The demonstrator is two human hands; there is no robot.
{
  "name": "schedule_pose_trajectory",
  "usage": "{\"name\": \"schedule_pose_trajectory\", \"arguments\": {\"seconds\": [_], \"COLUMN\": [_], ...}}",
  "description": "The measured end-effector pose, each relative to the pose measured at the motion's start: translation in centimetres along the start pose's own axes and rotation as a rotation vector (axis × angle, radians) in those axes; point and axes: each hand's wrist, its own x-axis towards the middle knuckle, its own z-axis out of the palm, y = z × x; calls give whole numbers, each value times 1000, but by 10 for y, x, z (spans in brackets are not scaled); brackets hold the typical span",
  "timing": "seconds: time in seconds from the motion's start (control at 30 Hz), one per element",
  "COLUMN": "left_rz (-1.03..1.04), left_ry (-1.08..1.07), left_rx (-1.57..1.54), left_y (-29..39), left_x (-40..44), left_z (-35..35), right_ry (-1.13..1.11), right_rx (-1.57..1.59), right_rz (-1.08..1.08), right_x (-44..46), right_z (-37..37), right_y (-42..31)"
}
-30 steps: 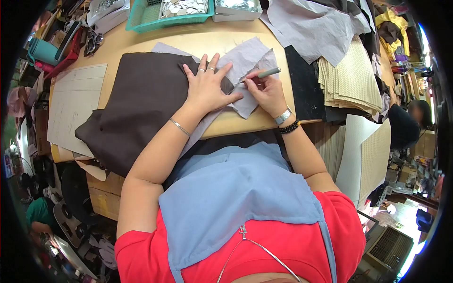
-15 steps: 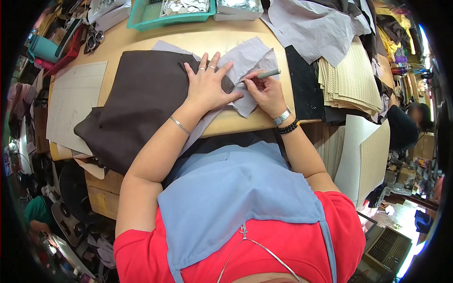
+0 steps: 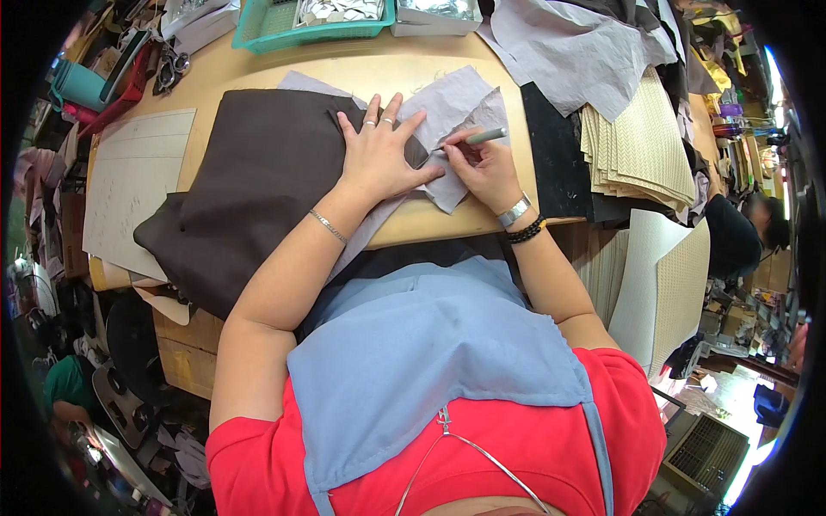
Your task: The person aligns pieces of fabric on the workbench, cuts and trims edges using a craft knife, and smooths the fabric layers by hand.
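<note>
My left hand (image 3: 379, 155) lies flat with fingers spread on a dark brown sheet of fabric or leather (image 3: 267, 142), near its right edge. In my right hand (image 3: 486, 172) is a grey-green pen (image 3: 488, 136), gripped between thumb and fingers. Its tip meets the area at the brown sheet's right edge, over a pale lilac sheet (image 3: 452, 95) that looks crumpled. Part of that pale sheet runs beneath the brown one. The brown sheet drapes over the table's front edge at the left.
A teal basket (image 3: 314, 39) with white pieces stands at the back of the wooden table (image 3: 361, 73). Scissors (image 3: 172, 70) and a marked board (image 3: 138, 172) lie left. Stacked cream textured sheets (image 3: 637, 146) and pale cloth (image 3: 576, 52) lie right. A person (image 3: 736, 232) is at the far right.
The pen's upper end has tilted slightly, with its tip at nearly the same spot. My left hand stays in place. The person at the far right has shifted.
</note>
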Motion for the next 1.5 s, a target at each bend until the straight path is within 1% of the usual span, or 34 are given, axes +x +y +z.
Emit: {"name": "schedule_pose_trajectory", "arguments": {"seconds": [0.1,0.3,0.4,1.0,1.5], "left_rz": [-4,-17,-18,-14,-20], "left_ry": [-7,-39,-42,-40,-43], "left_rx": [-1,-7,-7,11,6], "left_y": [1,1,2,1,2], "left_x": [0,1,0,0,0], "left_z": [0,-4,-4,-3,-3], "right_ry": [-49,93,126,120,125], "right_rx": [-212,44,78,-42,-27], "right_rz": [-45,22,55,19,11], "right_x": [0,-2,0,2,2], "right_z": [-2,1,-1,0,-1], "right_y": [-7,1,1,-1,3]}}
